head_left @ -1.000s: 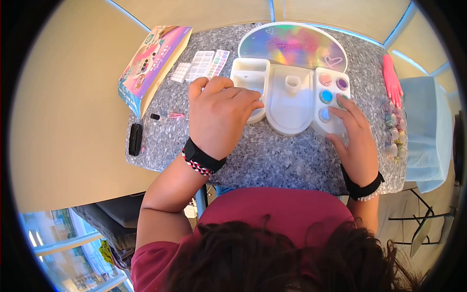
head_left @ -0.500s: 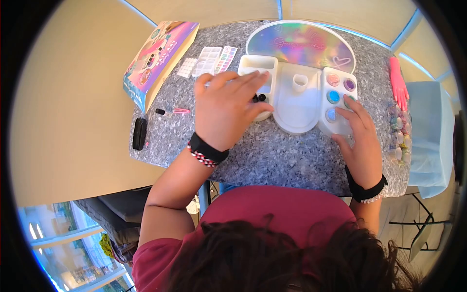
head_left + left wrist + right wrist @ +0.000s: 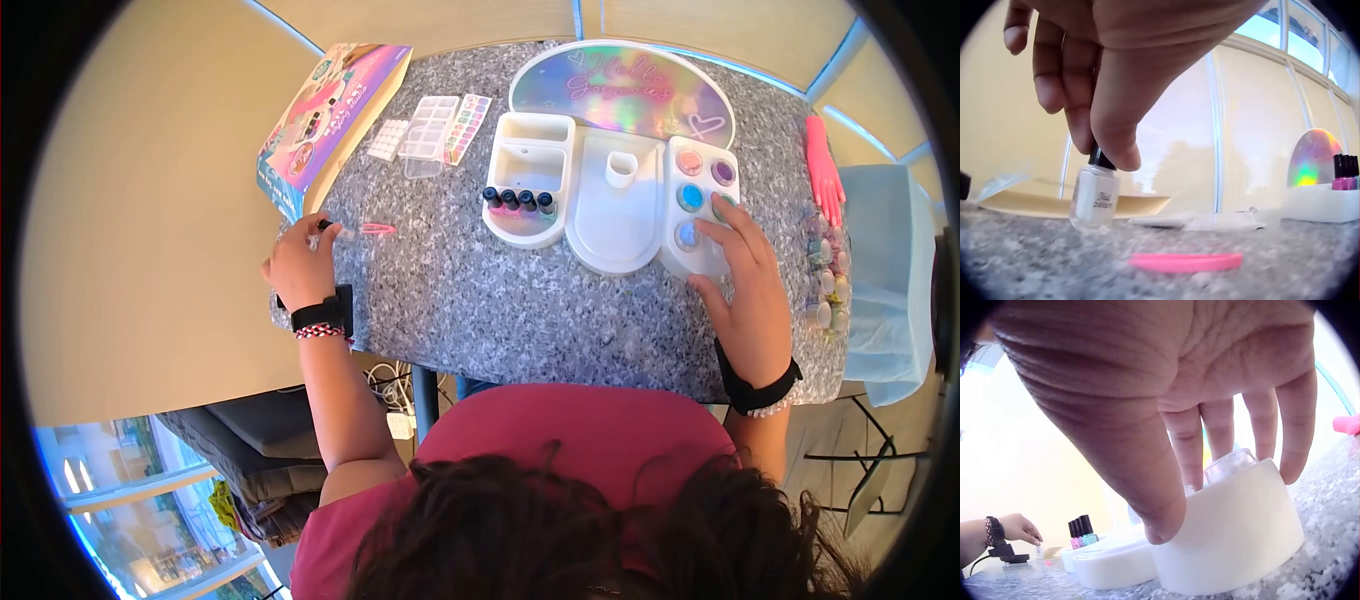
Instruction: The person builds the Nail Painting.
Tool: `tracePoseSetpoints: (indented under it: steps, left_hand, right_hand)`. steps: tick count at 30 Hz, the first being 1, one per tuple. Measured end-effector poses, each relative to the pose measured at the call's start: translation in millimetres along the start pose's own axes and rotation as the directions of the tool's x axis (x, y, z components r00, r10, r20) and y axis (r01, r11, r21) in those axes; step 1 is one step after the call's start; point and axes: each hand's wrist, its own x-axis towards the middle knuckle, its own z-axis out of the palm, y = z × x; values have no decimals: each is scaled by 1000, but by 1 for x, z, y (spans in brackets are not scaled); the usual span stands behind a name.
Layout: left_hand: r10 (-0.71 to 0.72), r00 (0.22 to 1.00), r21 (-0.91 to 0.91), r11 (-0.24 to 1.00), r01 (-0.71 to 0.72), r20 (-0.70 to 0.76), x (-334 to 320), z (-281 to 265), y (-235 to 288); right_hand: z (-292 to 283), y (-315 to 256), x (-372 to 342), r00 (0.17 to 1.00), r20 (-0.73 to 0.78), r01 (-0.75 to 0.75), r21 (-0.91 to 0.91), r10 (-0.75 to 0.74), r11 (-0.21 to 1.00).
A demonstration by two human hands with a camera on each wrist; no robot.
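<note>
Pinched between thumb and forefinger of the left hand [image 3: 303,262], the black cap [image 3: 1102,159] of a small nail polish bottle [image 3: 1095,197] is well to the left of the white centre tray [image 3: 612,235]. The left wrist view shows the bottle nearly upright beneath the fingertips, close to the granite-patterned table [image 3: 560,320]; whether its base touches cannot be told. The remaining fingers hang loosely bent, apart from the bottle. The left arm [image 3: 345,410] reaches forward from a bent elbow, its hand angled downward past a black strap [image 3: 318,312] and a braided bracelet [image 3: 318,331] at the wrist.

Between the bottle and the centre tray, nearer the bottle, lies a pink clip [image 3: 378,229]. Flanking the tray on its left is a white compartment unit [image 3: 525,130], where four dark-capped bottles [image 3: 520,200] stand in a row.

Just right of the tray, the right hand [image 3: 750,300] spreads palm down over a white pot block [image 3: 1225,531]. Its thumb rests at the block's near left edge, while the parted, slightly bent fingers reach across the top and down its far right side. Farther right of the tray lies a pink model hand [image 3: 825,175].
</note>
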Motion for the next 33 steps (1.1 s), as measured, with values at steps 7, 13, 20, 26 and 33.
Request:
tracePoseSetpoints:
  steps: [7,13,20,26,33]
  left_hand:
    - [352,929,-573,741,-350,-113,-49,-64,101]
    - [482,845,-413,738,-534,-231,-90,-49,155]
    - [477,843,-330,777,-536,-249,-91,-30,165]
    - [289,947,-360,877,-320,-137,-75,-43,140]
    - [330,944,-24,944,-330,10,-15,5,25]
  right_hand:
    - [-1,-3,2,1000,15,-9,-3,9,1000]
    - [-1,-2,2,1000,13,2,-16,-2,1000]
    - [-1,-5,1,1000,5,-1,-23,1,1000]
    - [2,0,0,1000,4,12,-5,-12,1000]
    - [-1,1,1,1000,5,26,-7,-26,1000]
